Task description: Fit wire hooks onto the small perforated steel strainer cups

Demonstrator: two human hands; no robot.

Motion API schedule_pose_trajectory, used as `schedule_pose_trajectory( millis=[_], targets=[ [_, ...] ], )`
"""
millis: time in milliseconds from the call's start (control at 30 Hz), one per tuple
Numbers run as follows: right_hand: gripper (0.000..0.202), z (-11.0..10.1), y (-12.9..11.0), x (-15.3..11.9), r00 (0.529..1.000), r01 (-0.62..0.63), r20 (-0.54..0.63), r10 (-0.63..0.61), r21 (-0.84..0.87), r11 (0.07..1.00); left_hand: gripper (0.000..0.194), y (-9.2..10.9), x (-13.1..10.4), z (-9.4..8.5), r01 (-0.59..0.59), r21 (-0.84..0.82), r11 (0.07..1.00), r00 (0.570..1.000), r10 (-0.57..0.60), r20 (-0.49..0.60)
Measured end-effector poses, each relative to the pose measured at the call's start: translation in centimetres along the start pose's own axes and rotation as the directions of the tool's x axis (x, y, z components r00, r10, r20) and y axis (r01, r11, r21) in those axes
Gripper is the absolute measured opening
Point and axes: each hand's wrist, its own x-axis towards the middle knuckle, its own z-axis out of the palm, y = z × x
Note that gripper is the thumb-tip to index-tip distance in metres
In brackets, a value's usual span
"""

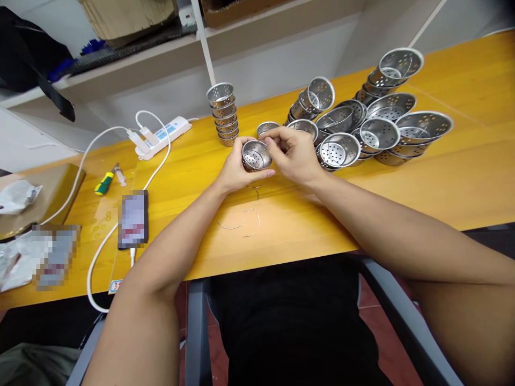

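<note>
My left hand (236, 170) is wrapped round a small perforated metal cup (256, 156), its mouth tilted up toward me. Thumb and fingers of my right hand (293, 153) are pinched together at the cup's right rim; what they grip there is hidden. Just below, several thin curved wires (258, 221) lie on the yellow table (281, 230). Another small perforated cup (267, 127) stands right behind my hands. Several larger perforated cups (339, 150) are grouped close to the right of my right hand.
A stack of small cups (225, 115) stands at the back. More stacked cups (418, 131) fill the right rear. On the left are a white power strip (167, 136) with cables, a green-yellow screwdriver (104, 183), a phone (133, 220) and plastic bags (24, 257).
</note>
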Motion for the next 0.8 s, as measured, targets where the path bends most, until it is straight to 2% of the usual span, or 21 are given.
schedule_pose_trajectory(
  millis=[100, 200, 333, 433, 533, 633, 733, 800],
  targets=[
    [0.026, 0.4, -0.3, -0.1, 0.999, -0.041, -0.026, 0.041, 0.009, 0.999, 0.105, 0.7, 0.1, 0.1, -0.003, 0.006, 1.000, 1.000, 0.003, 0.008],
    [0.019, 0.7, -0.5, -0.1, 0.997, -0.053, -0.061, 0.055, 0.029, 0.998, 0.106, 1.5, 0.2, 0.3, 0.043, -0.005, 0.999, 0.999, -0.043, -0.006],
    [0.016, 0.8, -0.5, 0.2, 0.993, -0.105, -0.034, 0.109, 0.088, 0.991, 0.101, 2.0, 0.0, 0.3, 0.084, 0.018, 0.996, 0.996, -0.084, -0.008],
    [0.028, 0.2, -0.6, 0.6, 0.989, -0.144, 0.039, 0.139, 0.193, 0.971, 0.098, 1.6, 0.0, 0.2, 0.093, -0.016, 0.996, 0.995, -0.093, -0.019],
    [0.041, -0.9, -0.9, 1.0, 0.971, -0.179, 0.211, 0.116, 0.309, 0.934, 0.091, 1.1, 0.2, -0.4, 0.122, -0.119, 0.985, 0.992, -0.126, -0.028],
    [0.052, -1.6, -1.2, 1.2, 0.936, -0.231, 0.335, 0.105, 0.363, 0.903, 0.085, 0.7, 0.4, -1.1, 0.183, -0.227, 0.956, 0.983, -0.184, 0.018],
    [0.057, -1.6, -1.2, 1.0, 0.926, -0.270, 0.356, 0.124, 0.396, 0.878, 0.086, 0.5, 0.5, -1.4, 0.206, -0.313, 0.927, 0.979, -0.196, 0.064],
    [0.059, -1.3, -1.1, 0.9, 0.927, -0.289, 0.344, 0.148, 0.409, 0.865, 0.090, 0.5, 0.5, -1.3, 0.179, -0.306, 0.935, 0.984, -0.168, 0.061]
  ],
)
